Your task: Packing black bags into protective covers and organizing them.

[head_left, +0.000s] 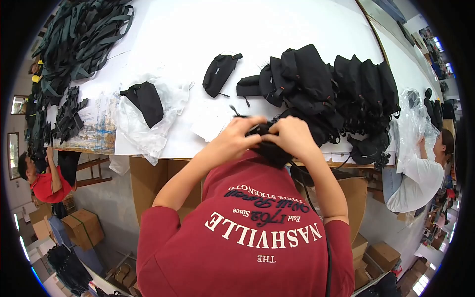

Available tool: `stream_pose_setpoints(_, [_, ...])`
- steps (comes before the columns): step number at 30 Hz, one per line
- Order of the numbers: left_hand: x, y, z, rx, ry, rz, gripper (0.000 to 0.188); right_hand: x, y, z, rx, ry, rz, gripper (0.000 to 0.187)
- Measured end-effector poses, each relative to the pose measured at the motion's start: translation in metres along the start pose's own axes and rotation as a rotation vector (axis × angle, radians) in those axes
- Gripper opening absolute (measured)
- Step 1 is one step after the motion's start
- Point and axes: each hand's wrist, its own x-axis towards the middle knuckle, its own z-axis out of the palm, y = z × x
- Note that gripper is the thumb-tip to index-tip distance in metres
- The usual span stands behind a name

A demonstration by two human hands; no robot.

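Note:
At the table's near edge, close to my body, I hold a small black fabric pouch (273, 151) between both hands. My left hand (242, 133) is closed on its upper left edge, the fingers slightly blurred. My right hand (293, 134) pinches it from the other side, thumb and fingertips nearly meeting those of the left. A thin strap end (233, 110) sticks out beyond the left hand. Just ahead lies a single black pouch (220, 74) with a zip pull. To its right a heap of black pouches (302, 74) reaches close to my right hand.
A black pouch (146, 103) lies on a crumpled clear plastic bag (161, 133) at the left. Dark straps (84, 39) pile up at the far left. More black bags (366, 84) stand in a row at the right. People work at both sides (52, 180) (420, 178).

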Motion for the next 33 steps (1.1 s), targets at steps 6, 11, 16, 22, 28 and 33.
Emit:
stream_pose_setpoints(6, [-0.006,-0.022,0.015,-0.221,-0.223,-0.151,0.016,-0.024,0.022,0.008,0.499,-0.077,0.180,0.037])
stream_pose_setpoints(11, [0.002,-0.107,0.062,-0.577,0.120,-0.546,0.021,-0.039,0.018,0.005,0.418,-0.107,0.191,0.037])
stream_pose_setpoints(16, [-0.018,-0.172,0.110,0.414,-0.212,-0.803,0.037,-0.048,0.017,0.013,0.466,0.052,0.223,0.033])
stream_pose_setpoints(22, [-0.021,-0.182,0.112,0.393,-0.397,-0.682,0.036,-0.054,0.013,0.018,0.435,0.199,0.199,0.028])
stream_pose_setpoints(28, [0.000,-0.160,0.076,-0.110,0.063,-0.799,0.018,-0.051,0.006,0.019,0.263,0.328,0.076,0.027])
stream_pose_setpoints(33, [0.033,-0.051,0.018,-0.486,0.513,-0.232,0.006,-0.041,-0.007,0.014,0.078,0.383,-0.062,0.019])
